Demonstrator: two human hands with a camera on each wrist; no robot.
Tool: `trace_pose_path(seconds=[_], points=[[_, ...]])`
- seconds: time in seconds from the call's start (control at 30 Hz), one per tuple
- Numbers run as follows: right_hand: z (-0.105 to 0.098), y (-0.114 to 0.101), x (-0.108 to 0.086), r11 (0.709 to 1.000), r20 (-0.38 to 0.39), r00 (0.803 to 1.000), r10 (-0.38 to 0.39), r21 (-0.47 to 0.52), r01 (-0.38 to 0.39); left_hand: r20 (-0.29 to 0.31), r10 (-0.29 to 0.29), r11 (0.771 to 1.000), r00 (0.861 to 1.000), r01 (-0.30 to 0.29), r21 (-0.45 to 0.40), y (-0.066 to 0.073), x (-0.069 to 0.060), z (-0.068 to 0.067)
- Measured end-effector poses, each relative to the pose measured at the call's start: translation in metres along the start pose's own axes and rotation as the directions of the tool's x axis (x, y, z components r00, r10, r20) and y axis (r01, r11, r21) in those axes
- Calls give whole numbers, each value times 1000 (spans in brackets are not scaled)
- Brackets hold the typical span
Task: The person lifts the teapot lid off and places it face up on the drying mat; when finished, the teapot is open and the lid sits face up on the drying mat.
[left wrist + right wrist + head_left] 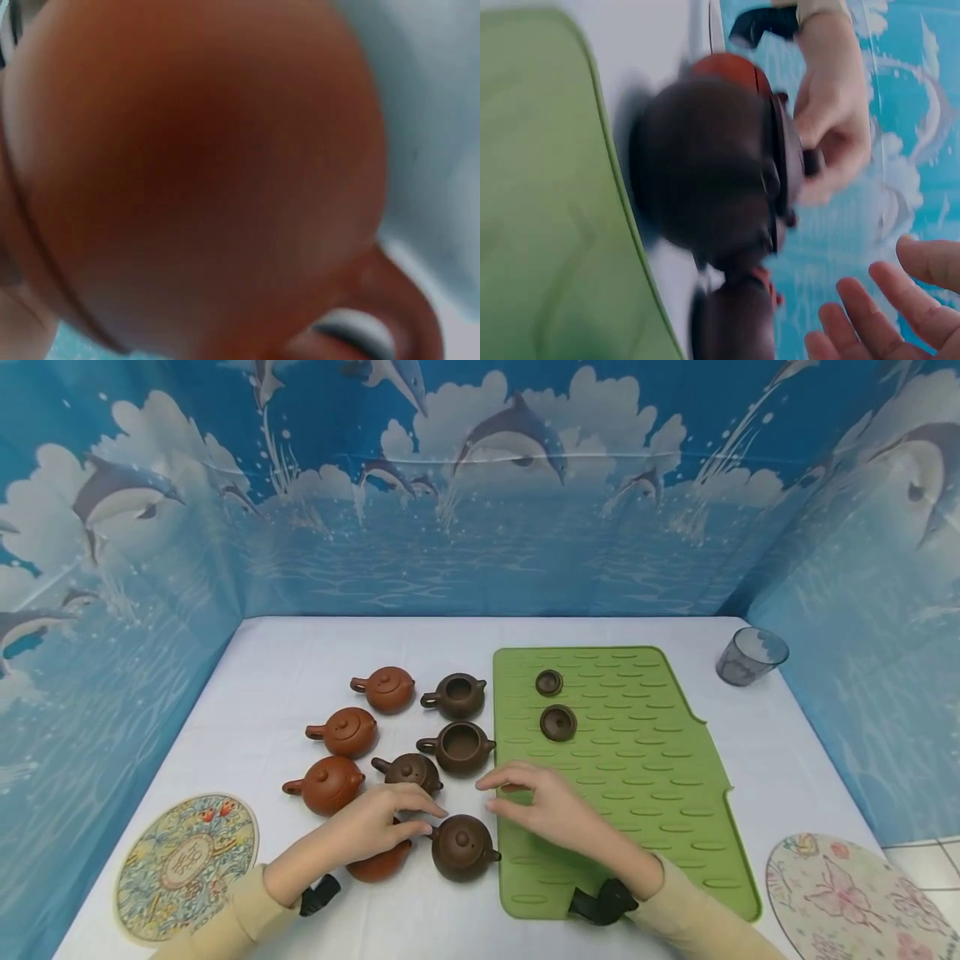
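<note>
A dark brown lidded teapot (462,849) stands at the front, its spout toward the green mat. Close to its handle side hovers my left hand (378,822), thumb and fingers apart. That hand partly covers a reddish clay teapot (381,865), whose round body (195,180) fills the left wrist view. My right hand (551,806) is held over the mat's left edge with loosely bent fingers around nothing. In the right wrist view, the dark teapot (705,161) stands between both hands. Behind are another dark lidded teapot (411,771) and two lidless dark teapots (462,748).
Two dark lids (558,722) lie on the green mat (637,760). Several reddish lidded teapots (330,785) form a slanted row on the left. A glass (752,656) stands back right. Round patterned placemats (187,868) lie at the left and right.
</note>
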State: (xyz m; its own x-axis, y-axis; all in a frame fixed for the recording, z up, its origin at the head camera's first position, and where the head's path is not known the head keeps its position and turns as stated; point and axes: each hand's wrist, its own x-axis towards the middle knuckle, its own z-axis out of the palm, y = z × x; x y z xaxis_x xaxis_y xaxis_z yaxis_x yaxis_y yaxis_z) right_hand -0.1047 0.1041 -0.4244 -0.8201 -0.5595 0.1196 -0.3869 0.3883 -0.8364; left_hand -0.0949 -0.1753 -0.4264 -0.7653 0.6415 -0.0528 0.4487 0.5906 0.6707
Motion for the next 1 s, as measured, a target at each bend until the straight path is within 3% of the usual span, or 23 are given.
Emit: trace_pose_path(seconds=[0.17,0.43,0.8,1.0], points=[[17,-3,-2,998,103,994,-44,45,40,13,14,1000,1000,-14,-3,-3,2,8],[32,-3,-3,995,164,982,-97,15,96,22,-7,1000,1000,7,-15,-4,2,13],[36,-3,-2,983,130,979,-155,-80,166,15,15,999,1000,-14,-33,-6,6,13],[34,0,-1,993,111,987,-113,-10,115,21,25,999,999,-24,-34,-5,7,11]])
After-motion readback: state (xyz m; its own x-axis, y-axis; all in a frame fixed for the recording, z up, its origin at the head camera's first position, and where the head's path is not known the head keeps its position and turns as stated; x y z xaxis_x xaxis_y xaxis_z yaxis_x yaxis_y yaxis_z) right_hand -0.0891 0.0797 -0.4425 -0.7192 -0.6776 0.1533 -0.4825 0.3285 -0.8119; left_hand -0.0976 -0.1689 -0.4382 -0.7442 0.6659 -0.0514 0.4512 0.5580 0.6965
